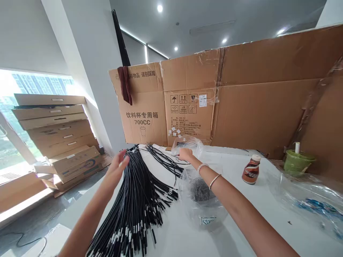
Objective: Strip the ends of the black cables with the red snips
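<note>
My left hand (pixel 118 166) is at the upper left edge of a thick bundle of black cables (pixel 139 200) with white-marked ends fanned toward me. Its thumb and fingers are apart, and I see nothing held in them. Farther back, my right hand (pixel 185 154) is closed beside a clear plastic bag (pixel 197 146); what its fingers grip is hidden. A smaller group of black cables (pixel 163 159) lies between the hands. Below my right wrist stands another clear bag (pixel 187 210) with a dark grey, tangled mass (pixel 200 189) inside.
A brown-labelled bottle (pixel 251 170) and a green pot (pixel 297 162) stand on the white table (pixel 249 221) at right, near clear plastic with blue items (pixel 318 207). Cardboard panels (pixel 257 114) wall the back. Stacked cartons (pixel 61 132) are at left.
</note>
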A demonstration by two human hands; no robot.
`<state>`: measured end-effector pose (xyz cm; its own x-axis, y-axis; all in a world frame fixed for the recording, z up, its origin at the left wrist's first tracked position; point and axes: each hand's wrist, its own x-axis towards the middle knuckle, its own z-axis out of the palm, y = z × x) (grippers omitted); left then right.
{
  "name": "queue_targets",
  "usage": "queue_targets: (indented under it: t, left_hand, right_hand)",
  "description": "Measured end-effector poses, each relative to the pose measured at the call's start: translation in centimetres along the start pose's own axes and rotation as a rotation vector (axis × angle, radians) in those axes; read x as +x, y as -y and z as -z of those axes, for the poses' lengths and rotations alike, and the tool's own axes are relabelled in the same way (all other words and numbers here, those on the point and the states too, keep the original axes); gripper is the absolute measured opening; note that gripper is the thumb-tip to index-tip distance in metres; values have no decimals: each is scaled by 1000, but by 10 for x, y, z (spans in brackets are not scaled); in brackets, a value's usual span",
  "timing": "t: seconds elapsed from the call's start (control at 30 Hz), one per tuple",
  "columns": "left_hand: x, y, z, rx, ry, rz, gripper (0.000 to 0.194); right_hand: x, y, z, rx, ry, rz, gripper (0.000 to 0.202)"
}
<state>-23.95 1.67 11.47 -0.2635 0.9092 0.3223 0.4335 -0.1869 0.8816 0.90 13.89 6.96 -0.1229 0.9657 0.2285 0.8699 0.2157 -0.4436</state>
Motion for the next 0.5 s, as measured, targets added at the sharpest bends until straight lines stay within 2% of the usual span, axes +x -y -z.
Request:
queue_targets:
  t: [0.1, 0.17, 0.3, 0.4, 0.43, 0.5]
  left_hand:
    - [-34, 35, 5, -34, 88, 78, 50]
    - [-56, 47, 8, -42, 156, 114, 52]
    - [-94, 43, 12, -23, 237, 169, 48]
    - [-117, 33, 14, -15, 394, 239, 46]
    - [-123, 31, 14, -77, 446, 256, 48]
    - [-134, 33, 15, -390, 628, 330, 61]
  right_hand:
    - [-6, -6, -13, -83, 128, -34, 31]
    - [-3, -6, -14, -118, 190, -55, 32]
    - [10, -5, -5, -147, 245, -84, 33]
    - [9, -1, 11, -137, 210, -74, 32]
    - [2, 1, 19, -125, 184, -59, 31]
    - [-23, 2, 37, -94, 119, -23, 31]
